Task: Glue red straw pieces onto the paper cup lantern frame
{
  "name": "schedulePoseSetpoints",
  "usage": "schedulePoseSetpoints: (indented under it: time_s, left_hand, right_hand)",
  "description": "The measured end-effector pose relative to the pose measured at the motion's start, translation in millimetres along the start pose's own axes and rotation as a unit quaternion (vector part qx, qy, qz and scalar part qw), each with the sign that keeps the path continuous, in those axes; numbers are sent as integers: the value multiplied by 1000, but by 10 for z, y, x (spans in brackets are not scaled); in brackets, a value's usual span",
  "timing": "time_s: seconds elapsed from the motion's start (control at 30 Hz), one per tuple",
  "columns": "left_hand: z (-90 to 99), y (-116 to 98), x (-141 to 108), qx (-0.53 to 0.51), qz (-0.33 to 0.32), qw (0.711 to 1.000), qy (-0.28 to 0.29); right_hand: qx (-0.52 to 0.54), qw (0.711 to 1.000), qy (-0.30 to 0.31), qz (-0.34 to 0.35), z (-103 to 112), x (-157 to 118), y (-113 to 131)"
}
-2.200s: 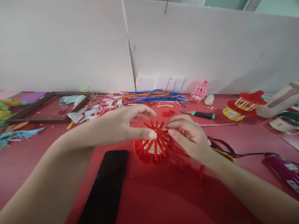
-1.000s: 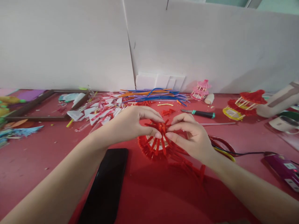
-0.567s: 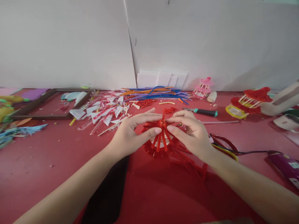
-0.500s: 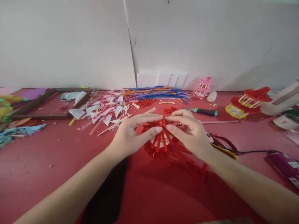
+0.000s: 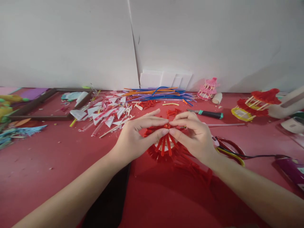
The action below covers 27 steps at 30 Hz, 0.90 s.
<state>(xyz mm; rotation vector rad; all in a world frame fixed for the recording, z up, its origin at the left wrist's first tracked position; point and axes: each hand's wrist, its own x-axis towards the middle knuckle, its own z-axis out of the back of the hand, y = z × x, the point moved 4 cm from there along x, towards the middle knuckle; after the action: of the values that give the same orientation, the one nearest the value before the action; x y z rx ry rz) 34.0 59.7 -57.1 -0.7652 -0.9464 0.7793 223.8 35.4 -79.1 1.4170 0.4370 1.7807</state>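
Note:
A round red model with strips fanning down from its top stands on the red table, a pale part showing between the strips. My left hand is at its left side, thumb and fingers closed on the top of the model. From the right, my right hand pinches the same top, its thumb tip touching the left thumb. The fingertips of both hands meet there and partly hide the top. Loose red strips lie beside the model, below my right hand.
Scraps, a brown frame and coloured stems lie behind and left. A cutter knife, red-yellow scissors, a pink model and a red-yellow model are right. A black device lies in front.
The thumbs have come together at the top of the red model, the left one moving slightly right. The whole view has shifted a little.

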Motion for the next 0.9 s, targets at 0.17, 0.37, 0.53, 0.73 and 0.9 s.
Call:
schedulePoseSetpoints:
  time_s: [0.17, 0.37, 0.53, 0.73, 0.9]
  left_hand:
    - [-22, 47, -37, 1, 25, 1000, -1]
    - [-10, 64, -48, -13, 19, 1000, -7]
    - [13, 81, -34, -8, 12, 1000, -5]
    - [-6, 141, -45, -47, 24, 998, 25]
    - [19, 110, -45, -36, 5, 999, 19]
  right_hand:
    - [2, 1000, 4, -17, -10, 2, 4]
    - [16, 999, 9, -36, -18, 1, -21]
    - [52, 997, 37, -38, -7, -12, -42]
    - [66, 996, 46, -27, 33, -8, -63]
    - [74, 997, 18, -24, 62, 7, -65]
